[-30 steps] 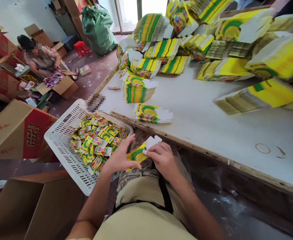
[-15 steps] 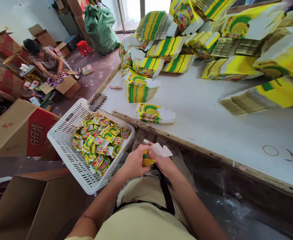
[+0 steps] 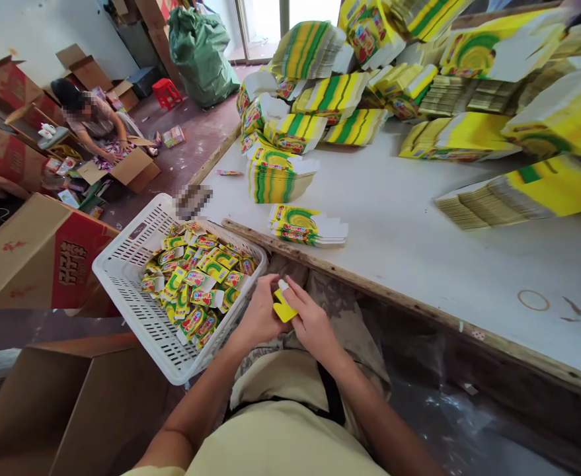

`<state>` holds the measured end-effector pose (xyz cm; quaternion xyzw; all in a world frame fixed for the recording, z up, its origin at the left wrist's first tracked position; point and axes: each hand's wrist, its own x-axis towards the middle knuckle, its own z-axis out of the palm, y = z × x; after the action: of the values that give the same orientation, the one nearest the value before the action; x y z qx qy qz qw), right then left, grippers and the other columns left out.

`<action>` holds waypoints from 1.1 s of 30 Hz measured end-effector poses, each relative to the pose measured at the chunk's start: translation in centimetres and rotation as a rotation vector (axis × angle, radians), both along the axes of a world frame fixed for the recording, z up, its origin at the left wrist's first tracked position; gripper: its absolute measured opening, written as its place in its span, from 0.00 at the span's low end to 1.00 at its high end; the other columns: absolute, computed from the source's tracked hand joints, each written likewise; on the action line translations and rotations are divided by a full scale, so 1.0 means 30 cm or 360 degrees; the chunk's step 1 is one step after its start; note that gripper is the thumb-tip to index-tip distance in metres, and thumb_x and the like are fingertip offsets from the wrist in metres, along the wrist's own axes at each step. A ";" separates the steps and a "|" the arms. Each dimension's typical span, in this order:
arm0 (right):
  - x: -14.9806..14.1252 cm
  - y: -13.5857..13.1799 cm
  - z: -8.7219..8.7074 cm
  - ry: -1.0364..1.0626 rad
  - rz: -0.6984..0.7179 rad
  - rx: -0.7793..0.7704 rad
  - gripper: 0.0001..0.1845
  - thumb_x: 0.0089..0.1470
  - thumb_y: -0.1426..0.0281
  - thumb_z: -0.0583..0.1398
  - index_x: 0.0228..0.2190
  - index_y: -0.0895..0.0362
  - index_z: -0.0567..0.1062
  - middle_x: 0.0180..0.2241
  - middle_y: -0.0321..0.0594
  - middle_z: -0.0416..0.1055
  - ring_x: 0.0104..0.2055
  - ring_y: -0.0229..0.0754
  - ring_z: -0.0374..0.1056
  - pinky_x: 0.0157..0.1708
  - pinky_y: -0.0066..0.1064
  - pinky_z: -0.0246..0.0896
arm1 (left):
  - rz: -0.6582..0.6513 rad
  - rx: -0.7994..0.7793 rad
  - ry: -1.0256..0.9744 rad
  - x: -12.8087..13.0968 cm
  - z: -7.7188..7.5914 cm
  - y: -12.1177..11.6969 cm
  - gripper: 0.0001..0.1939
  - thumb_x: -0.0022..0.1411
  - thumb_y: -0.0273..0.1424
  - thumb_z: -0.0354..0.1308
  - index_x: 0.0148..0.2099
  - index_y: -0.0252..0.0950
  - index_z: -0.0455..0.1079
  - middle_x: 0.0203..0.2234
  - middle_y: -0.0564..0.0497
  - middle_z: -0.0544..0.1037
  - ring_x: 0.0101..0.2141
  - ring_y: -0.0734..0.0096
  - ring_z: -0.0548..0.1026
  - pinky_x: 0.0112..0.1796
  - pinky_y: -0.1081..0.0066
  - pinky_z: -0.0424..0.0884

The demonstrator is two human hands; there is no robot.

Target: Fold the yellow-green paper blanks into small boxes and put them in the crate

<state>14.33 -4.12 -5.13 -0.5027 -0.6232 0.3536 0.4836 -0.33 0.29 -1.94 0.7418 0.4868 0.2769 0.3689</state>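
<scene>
Between my hands, above my lap, is a small yellow carton (image 3: pixel 284 309) with its yellow flap facing me. My left hand (image 3: pixel 261 309) grips the carton from the left, its fingers curled round it. On the right side, my right hand (image 3: pixel 312 322) presses fingers and thumb against the same carton; one finger has a white covering at its tip. To the left stands a white plastic basket (image 3: pixel 134 301) holding many small yellow-and-green cartons (image 3: pixel 201 281). A short stack of flattened cartons (image 3: pixel 297 225) lies at the table's near edge.
The white table (image 3: pixel 394 231) with a wooden edge carries bundles of flat cartons (image 3: pixel 314 53). Cardboard boxes (image 3: pixel 37 258) stand at the left. Beyond are a green sack (image 3: pixel 201 56), a red stool (image 3: pixel 166 94) and a person (image 3: pixel 94 122) bent over an open box.
The carton has turned in my hands: its white flap no longer shows, and a yellow flap now faces me. My right hand has shifted slightly left.
</scene>
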 end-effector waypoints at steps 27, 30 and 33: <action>0.144 0.067 -0.014 -0.0359 0.0155 0.0304 0.12 0.64 0.64 0.55 0.45 0.55 0.75 0.60 0.54 0.61 0.60 0.51 0.64 0.54 0.46 0.67 | 0.0749 -0.1085 -0.1271 0.009 0.028 0.037 0.20 0.39 0.41 0.74 0.32 0.32 0.76 0.27 0.47 0.81 0.34 0.61 0.80 0.36 0.67 0.75; 0.116 0.062 -0.014 -0.0329 0.0056 0.0370 0.11 0.63 0.68 0.56 0.46 0.55 0.73 0.61 0.55 0.59 0.61 0.51 0.62 0.55 0.46 0.66 | 0.0817 -0.1036 -0.1277 0.010 0.045 0.036 0.21 0.39 0.40 0.74 0.32 0.32 0.76 0.27 0.47 0.81 0.33 0.61 0.80 0.36 0.67 0.76; 0.099 0.054 -0.008 -0.0302 0.0008 0.0408 0.12 0.63 0.69 0.56 0.47 0.54 0.72 0.62 0.54 0.57 0.61 0.50 0.62 0.55 0.45 0.66 | 0.0852 -0.1012 -0.1281 0.007 0.056 0.035 0.21 0.40 0.40 0.74 0.33 0.32 0.76 0.27 0.48 0.81 0.32 0.62 0.80 0.35 0.67 0.76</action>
<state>17.30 -2.50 -5.38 -0.4664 -0.7076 0.2232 0.4817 -0.11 1.36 -0.26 0.2818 0.5380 0.4612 0.6469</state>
